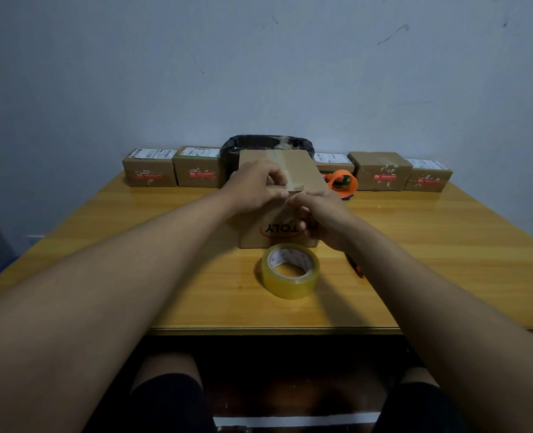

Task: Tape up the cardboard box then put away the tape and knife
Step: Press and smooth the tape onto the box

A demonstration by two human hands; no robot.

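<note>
A brown cardboard box [302,170] with a red oval logo stands at the middle of the yellow wooden table [430,245]. A strip of clear tape runs along its top seam. My left hand [255,185] rests on the box's top near edge, fingers pressed on the tape. Over the front face my right hand [324,220] has its fingers curled against the tape end and hides part of the logo. A roll of clear tape [290,270] lies flat in front of the box. A dark knife with an orange tip [357,268] pokes out from under my right forearm.
Several small labelled parcels [149,171] line the table's far edge against the wall. A black plastic-lined bin [268,145] stands behind the box. An orange tape dispenser [343,182] lies to the box's right. My knees show under the table's near edge.
</note>
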